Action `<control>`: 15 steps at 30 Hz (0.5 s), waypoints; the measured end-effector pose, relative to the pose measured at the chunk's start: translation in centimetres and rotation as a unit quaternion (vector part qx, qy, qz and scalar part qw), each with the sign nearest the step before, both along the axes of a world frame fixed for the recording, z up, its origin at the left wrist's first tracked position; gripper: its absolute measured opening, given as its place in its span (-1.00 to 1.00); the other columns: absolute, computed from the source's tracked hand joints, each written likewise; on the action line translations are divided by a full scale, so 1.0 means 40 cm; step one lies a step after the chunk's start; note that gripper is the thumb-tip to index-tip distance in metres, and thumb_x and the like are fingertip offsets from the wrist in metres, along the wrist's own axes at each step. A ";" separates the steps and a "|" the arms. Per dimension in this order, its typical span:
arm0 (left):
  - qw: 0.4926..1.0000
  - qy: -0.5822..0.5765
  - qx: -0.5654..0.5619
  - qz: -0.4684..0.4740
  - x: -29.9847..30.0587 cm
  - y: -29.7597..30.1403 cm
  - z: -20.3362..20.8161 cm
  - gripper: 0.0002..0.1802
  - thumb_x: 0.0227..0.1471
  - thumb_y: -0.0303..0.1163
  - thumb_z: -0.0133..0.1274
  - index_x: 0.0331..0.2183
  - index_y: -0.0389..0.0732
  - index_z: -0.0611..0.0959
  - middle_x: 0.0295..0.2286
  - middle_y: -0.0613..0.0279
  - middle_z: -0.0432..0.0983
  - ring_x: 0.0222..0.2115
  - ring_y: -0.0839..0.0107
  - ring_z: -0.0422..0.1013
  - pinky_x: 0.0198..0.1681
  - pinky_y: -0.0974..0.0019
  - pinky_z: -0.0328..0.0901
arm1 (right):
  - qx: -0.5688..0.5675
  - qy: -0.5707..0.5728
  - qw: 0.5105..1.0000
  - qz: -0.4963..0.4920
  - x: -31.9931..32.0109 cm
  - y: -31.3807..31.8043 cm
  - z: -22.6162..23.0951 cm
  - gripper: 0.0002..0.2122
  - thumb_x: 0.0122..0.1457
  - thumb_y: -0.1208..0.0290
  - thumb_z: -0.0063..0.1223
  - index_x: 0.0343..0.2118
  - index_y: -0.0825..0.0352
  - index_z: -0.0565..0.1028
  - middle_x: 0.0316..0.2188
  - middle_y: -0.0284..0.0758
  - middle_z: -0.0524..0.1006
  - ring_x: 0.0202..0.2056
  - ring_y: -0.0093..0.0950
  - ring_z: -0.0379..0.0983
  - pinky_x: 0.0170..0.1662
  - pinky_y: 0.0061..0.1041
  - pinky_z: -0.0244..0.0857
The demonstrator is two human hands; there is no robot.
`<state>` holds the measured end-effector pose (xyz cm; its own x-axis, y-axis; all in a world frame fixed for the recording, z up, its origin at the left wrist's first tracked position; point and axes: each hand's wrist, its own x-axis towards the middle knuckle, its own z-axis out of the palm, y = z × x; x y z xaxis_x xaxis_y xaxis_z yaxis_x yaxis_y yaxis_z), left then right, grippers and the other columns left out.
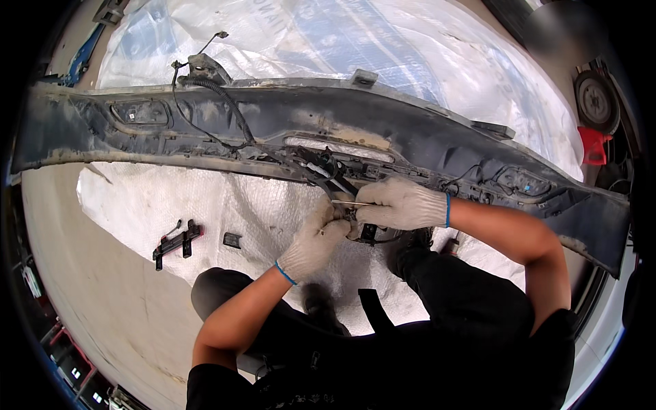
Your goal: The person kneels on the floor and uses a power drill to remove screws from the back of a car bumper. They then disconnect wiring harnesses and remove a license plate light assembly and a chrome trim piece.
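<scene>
A long dark bumper lies across the view with its dusty inner side up. A black wiring harness runs along it and down to my hands. My left hand, in a white knitted glove with a blue cuff, is closed on a small dark connector-like part at the harness end. My right hand, gloved alike, pinches a thin metal rod that points left over that part. The rod's other end is hidden in the glove. A black bracket-like piece hangs below my right hand.
White woven sheeting lies under the bumper. On it to the left rest a black bracket and a small black clip. My shoe is close below the hands. A wheel and a red object stand far right.
</scene>
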<state>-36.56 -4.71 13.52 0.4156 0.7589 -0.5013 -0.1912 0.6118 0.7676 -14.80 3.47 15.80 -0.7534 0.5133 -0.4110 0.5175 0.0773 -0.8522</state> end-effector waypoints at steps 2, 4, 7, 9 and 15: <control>1.000 -0.003 0.002 -0.004 -0.002 0.001 -0.001 -0.54 0.06 -0.63 -0.14 0.05 -0.35 0.36 -0.28 0.12 0.48 -0.31 0.41 0.42 -0.10 0.27 0.36 | -0.014 -0.012 1.000 0.015 -0.002 0.002 0.000 -0.72 0.30 0.23 -0.01 -0.33 0.40 0.53 -0.54 -0.07 0.50 -0.49 -0.21 0.48 -0.35 -0.24 0.35; 1.000 -0.015 0.009 -0.004 -0.006 -0.004 -0.015 -0.55 0.06 -0.61 -0.13 0.04 -0.38 0.36 -0.28 0.11 0.48 -0.32 0.40 0.44 -0.13 0.27 0.39 | -0.024 -0.015 0.999 0.035 0.000 0.009 -0.002 -0.75 0.29 0.25 0.03 -0.30 0.37 0.54 -0.47 -0.09 0.54 -0.42 -0.25 0.54 -0.31 -0.28 0.37; 0.994 0.082 -0.035 0.067 -0.015 -0.007 -0.042 -0.62 0.07 -0.56 -0.10 -0.02 -0.36 0.39 -0.35 0.11 0.50 -0.39 0.35 0.48 -0.23 0.23 0.44 | 0.011 -0.044 0.999 -0.008 0.016 0.009 -0.023 -0.76 0.29 0.26 -0.05 -0.29 0.34 0.54 -0.48 -0.09 0.55 -0.38 -0.21 0.56 -0.28 -0.24 0.39; 0.970 0.106 -0.133 0.171 -0.042 -0.008 -0.068 -0.69 0.06 -0.47 -0.03 -0.11 -0.33 0.45 -0.44 0.14 0.52 -0.47 0.37 0.48 -0.32 0.27 0.45 | 0.074 -0.084 0.994 -0.007 0.038 0.002 -0.065 -0.78 0.28 0.31 -0.13 -0.27 0.32 0.54 -0.47 -0.08 0.56 -0.31 -0.14 0.57 -0.21 -0.19 0.41; 0.910 0.355 -0.214 -0.024 -0.116 -0.030 -0.160 -0.57 0.09 -0.07 0.08 -0.26 -0.30 0.55 -0.52 0.20 0.53 -0.55 0.41 0.46 -0.50 0.28 0.43 | 0.135 -0.228 0.964 -0.011 0.163 -0.049 -0.285 -0.76 0.14 0.37 -0.12 -0.22 0.38 0.51 -0.41 0.02 0.60 -0.29 0.01 0.55 -0.11 -0.03 0.38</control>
